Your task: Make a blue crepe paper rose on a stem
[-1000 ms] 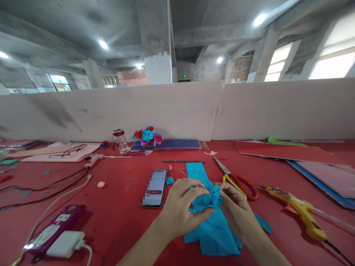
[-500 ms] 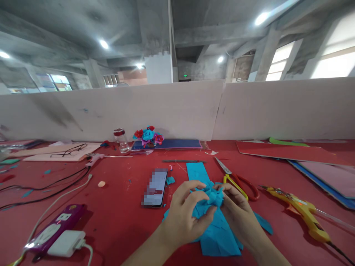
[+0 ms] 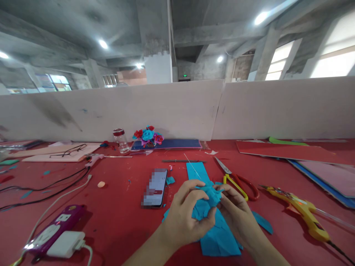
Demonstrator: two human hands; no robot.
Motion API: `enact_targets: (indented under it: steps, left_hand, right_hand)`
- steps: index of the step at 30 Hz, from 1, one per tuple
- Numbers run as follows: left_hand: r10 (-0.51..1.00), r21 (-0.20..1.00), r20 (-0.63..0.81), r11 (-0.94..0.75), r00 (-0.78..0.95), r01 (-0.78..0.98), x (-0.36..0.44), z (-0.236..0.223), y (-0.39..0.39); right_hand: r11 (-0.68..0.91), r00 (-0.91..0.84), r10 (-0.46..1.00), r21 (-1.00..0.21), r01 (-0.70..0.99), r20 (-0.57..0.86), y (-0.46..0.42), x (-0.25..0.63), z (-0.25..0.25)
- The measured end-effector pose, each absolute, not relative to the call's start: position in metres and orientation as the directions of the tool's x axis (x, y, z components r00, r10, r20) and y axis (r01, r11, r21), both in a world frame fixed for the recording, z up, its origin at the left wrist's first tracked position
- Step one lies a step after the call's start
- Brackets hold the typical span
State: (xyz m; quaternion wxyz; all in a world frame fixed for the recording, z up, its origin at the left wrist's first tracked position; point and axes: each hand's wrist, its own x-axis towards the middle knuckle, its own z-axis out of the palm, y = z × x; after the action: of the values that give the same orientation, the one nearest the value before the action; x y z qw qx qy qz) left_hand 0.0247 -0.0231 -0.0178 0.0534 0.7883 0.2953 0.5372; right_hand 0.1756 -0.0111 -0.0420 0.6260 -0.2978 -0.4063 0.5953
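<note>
My left hand [image 3: 184, 216] and my right hand [image 3: 235, 212] meet low in the middle of the view, fingers curled round a crumpled blue paper flower [image 3: 206, 201]. Both pinch it from opposite sides, just above the red tabletop [image 3: 119, 207]. Under the hands lie flat blue paper pieces [image 3: 219, 242], and a blue paper strip [image 3: 197, 170] runs away from them. A thin glue thread rises from the flower toward the back.
Red-handled scissors [image 3: 238, 183] and a yellow glue gun [image 3: 301, 210] lie right of my hands. A phone [image 3: 154, 187] lies to the left, a power strip with charger [image 3: 55, 234] at the near left. A jar [image 3: 120, 140], paper flowers [image 3: 148, 136] and coloured sheets [image 3: 288, 152] line the back.
My fingers have kept working the blue flower, squeezing it smaller and lower between both hands. A thin glue thread now shows above it.
</note>
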Motion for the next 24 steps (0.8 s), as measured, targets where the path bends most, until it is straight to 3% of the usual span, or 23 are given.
enact_targets:
  steps: [8, 16, 20, 24]
  left_hand:
    - [0.556, 0.473, 0.813, -0.803, 0.170, 0.364, 0.024, -0.017, -0.019]
    - [0.823, 0.809, 0.563, -0.567, 0.070, 0.157, 0.026, -0.021, -0.005]
    - [0.884, 0.878, 0.462, -0.467, 0.067, 0.104, 0.025, -0.022, 0.002]
    - [0.889, 0.885, 0.454, -0.458, 0.059, 0.087, 0.024, -0.021, 0.002]
  right_hand:
    - [0.129, 0.017, 0.990, -0.842, -0.524, 0.142, -0.008, 0.175, -0.046]
    - [0.058, 0.029, 0.998, -0.846, -0.530, 0.050, -0.007, 0.175, -0.045]
    - [0.030, 0.045, 0.999, -0.854, -0.520, 0.008, -0.007, 0.175, -0.044]
    - [0.033, 0.068, 0.998, -0.852, -0.523, -0.004, -0.007, 0.174, -0.044]
